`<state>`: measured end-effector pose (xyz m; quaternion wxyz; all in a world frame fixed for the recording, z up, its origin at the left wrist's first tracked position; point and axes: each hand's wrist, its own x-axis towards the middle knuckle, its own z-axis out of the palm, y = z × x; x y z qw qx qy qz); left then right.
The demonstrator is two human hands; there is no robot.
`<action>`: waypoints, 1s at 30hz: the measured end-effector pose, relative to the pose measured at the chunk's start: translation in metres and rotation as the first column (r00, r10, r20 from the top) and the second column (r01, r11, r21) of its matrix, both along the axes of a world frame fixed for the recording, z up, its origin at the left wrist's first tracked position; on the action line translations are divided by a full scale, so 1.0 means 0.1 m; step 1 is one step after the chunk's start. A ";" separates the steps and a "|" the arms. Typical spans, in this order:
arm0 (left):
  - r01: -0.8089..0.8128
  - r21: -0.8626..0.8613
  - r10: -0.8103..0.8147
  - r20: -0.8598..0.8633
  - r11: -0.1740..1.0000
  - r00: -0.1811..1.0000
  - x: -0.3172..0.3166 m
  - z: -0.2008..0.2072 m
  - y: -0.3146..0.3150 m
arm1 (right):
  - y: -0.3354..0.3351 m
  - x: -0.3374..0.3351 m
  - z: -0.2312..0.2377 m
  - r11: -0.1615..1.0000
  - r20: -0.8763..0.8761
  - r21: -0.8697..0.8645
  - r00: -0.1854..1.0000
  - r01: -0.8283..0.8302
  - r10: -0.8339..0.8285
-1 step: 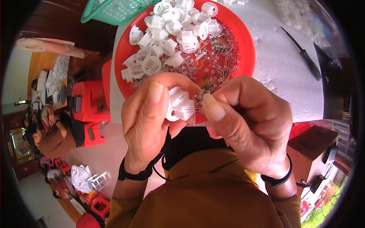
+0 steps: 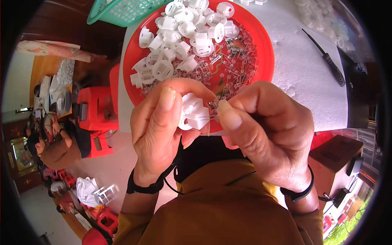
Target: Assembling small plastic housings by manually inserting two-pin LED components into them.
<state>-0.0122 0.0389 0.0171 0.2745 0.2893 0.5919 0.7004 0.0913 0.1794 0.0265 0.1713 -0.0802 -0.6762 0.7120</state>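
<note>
My left hand (image 2: 151,126) is closed around a white plastic housing (image 2: 195,113), which has a block-shaped middle on a round base. Close beside it, my right hand (image 2: 273,134) pinches a small clear LED (image 2: 217,118) between thumb and fingers. Thin wire legs run from this LED to the housing's right side; whether they enter it cannot be made out. Just beyond my hands is a round red tray (image 2: 267,53). Similar white housings (image 2: 163,70) are heaped on its left and far side, with loose LEDs (image 2: 245,61) scattered to the right.
A black-handled screwdriver (image 2: 334,67) lies right of the tray on the white-covered table (image 2: 296,81). Behind the tray stands a green basket (image 2: 126,16); a clear bag of white parts (image 2: 326,24) is far right. Red stools (image 2: 96,108) and another person (image 2: 61,151) appear at left.
</note>
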 end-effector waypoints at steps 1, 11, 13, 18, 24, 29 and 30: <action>0.000 -0.001 0.000 0.001 1.000 1.000 0.00 0.00 0.00 | 0.00 0.00 0.00 1.000 0.001 -0.001 1.000 0.000 0.000; -0.028 -0.036 0.030 0.040 0.999 0.999 0.01 0.01 0.00 | -0.03 -0.02 -0.02 1.000 -0.034 0.004 0.999 0.013 -0.013; -0.050 -0.040 0.052 0.055 0.998 0.997 0.02 0.02 0.00 | -0.04 -0.03 -0.02 1.000 -0.063 0.019 0.998 0.023 -0.022; -0.014 -0.012 0.014 0.051 1.000 0.999 -0.01 0.00 -0.03 | -0.04 -0.06 -0.06 0.937 -0.220 0.324 0.974 0.129 -0.058; -0.080 -0.046 0.084 0.079 0.996 0.993 0.03 0.03 0.00 | -0.06 -0.12 -0.16 0.853 -0.440 0.437 0.895 0.286 -0.074; -0.052 -0.012 0.052 0.081 0.999 0.995 0.03 0.05 -0.01 | -0.10 -0.05 -0.06 0.941 -0.242 0.279 0.962 0.192 -0.125; -0.057 -0.008 0.058 0.089 0.998 0.994 0.04 0.04 0.00 | -0.10 -0.05 -0.06 0.947 -0.221 0.258 0.966 0.190 -0.134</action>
